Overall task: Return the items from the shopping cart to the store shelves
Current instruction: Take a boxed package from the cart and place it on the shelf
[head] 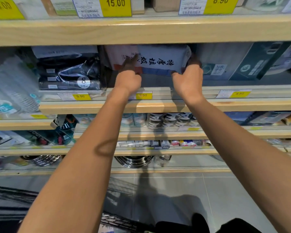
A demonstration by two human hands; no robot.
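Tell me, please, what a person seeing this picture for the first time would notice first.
Two bare arms reach up the middle: the left hand touches and the right hand holds a white package with black brush writing, on the wooden shelf. Above it, yellow price tags read 15.00 and 8.90.

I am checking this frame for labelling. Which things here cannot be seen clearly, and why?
All in the head view:
- White package: its top is hidden by the wooden shelf board; its ends by the left hand and right hand.
- Right hand fingertips: in shadow behind the package.
- Price tag: first digit blurred.
- Shopping cart: cut off by the bottom edge.
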